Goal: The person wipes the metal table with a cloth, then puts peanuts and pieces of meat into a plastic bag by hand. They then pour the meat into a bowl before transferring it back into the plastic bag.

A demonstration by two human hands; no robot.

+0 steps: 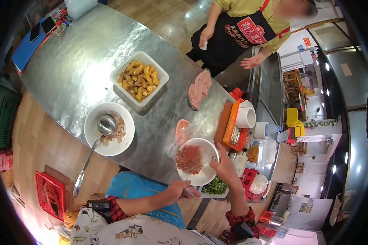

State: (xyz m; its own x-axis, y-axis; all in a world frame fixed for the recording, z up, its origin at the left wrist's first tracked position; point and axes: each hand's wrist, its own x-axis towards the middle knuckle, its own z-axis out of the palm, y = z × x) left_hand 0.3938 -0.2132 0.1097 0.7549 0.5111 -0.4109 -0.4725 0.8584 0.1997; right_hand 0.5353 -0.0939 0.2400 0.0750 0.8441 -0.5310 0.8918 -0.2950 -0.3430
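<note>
My right hand [225, 166] grips the right rim of a white bowl [210, 151], thumb over the edge. Reddish chopped food [189, 158], partly blurred, lies in the bowl. Just below the bowl's left side is my left hand [184, 191], its fingers closed; what they hold, if anything, is too small to make out. A clear plastic bag [175, 148] and a pink-orange item [182, 127] are beside the bowl. Chopped greens [215, 186] fill a container under its lower right side. Farther left, a second white bowl [124, 143] holds pale slices and a steel ladle [106, 124].
A square tub [162, 77] of ginger and a pink cloth [200, 87] rest on the metal table [65, 81]. Orange baskets [234, 118] and white containers [245, 117] line the right side. Across the table stands another person [249, 32]. A red basket [39, 192] is lower left.
</note>
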